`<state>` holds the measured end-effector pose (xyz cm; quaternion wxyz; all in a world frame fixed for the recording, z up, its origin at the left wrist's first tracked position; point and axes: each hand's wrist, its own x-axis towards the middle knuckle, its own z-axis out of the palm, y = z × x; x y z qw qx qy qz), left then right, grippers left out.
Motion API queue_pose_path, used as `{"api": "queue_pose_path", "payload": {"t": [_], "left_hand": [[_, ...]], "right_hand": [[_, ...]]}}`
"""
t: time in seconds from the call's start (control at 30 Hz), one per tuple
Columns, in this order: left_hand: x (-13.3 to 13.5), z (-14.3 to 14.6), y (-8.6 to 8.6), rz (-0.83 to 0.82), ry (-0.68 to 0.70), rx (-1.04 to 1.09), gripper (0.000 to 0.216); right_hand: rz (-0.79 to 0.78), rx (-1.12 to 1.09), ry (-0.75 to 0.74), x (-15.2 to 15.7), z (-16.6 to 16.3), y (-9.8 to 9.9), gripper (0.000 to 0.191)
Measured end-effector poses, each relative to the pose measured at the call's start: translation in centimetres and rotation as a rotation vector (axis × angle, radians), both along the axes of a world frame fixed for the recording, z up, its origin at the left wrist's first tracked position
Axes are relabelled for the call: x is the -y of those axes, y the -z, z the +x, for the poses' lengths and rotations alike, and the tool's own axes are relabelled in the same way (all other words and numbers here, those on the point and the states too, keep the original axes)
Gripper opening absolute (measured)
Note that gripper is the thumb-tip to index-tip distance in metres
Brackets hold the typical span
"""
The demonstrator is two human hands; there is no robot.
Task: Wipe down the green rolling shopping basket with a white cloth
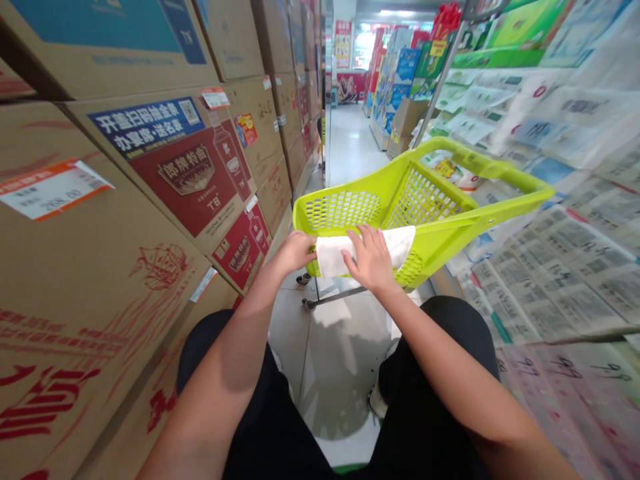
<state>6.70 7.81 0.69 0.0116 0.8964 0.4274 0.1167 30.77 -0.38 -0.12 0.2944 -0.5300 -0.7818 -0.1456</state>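
Observation:
A lime-green shopping cart with a perforated plastic basket stands in front of me at knee height. Over its near rim lies a white cloth. My right hand rests on the cloth, fingers spread and pressing it against the basket's side. At the left corner of the rim, my left hand has its fingers curled over the edge, gripping it beside the cloth's left end. Part of the cloth is hidden under the right hand.
Stacked cardboard boxes wall the left side. On the right, shelves hold plastic-wrapped paper packs. An open brown carton and blue packages stand farther along the aisle. Cart wheels sit on the tiled floor between my knees.

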Motion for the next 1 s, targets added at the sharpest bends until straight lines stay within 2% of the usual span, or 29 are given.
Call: {"api": "queue_pose_path", "payload": {"t": [0.17,0.27,0.37,0.57,0.67,0.77,0.9,1.0], "left_hand": [[-1.7,-1.6,1.2,0.024,-0.028,0.042,0.03],[-1.5,-1.3,1.3,0.035,-0.041,0.024,0.03],[-0.4,-0.2,0.8,0.039,-0.056,-0.016,0.032],[1.9,1.7,-0.4,0.002,-0.001,0.011,0.018],[1.8,1.6,-0.5,-0.005,0.036,0.052,0.018],[0.8,0.8,-0.2,-0.002,0.03,0.058,0.016],[-0.7,-1.0,0.6,-0.01,-0.04,0.084,0.02],[-1.1,-2.0,1.0,-0.007,-0.028,0.135,0.022]], "right_hand": [[0.123,-0.021,0.211,-0.9,6.3,-1.5,0.047],[0.144,-0.024,0.279,-0.7,8.1,-1.9,0.046],[0.088,-0.02,0.265,-0.1,6.4,-1.3,0.051],[-0.05,0.01,-0.007,1.2,-1.6,0.7,0.069],[-0.059,0.034,-0.066,1.3,-3.0,0.8,0.068],[-0.048,0.038,-0.04,0.8,-1.5,0.4,0.06],[0.029,0.002,0.116,-0.1,3.2,-0.4,0.052],[0.097,0.003,0.207,-0.4,6.1,-1.0,0.048]]}}
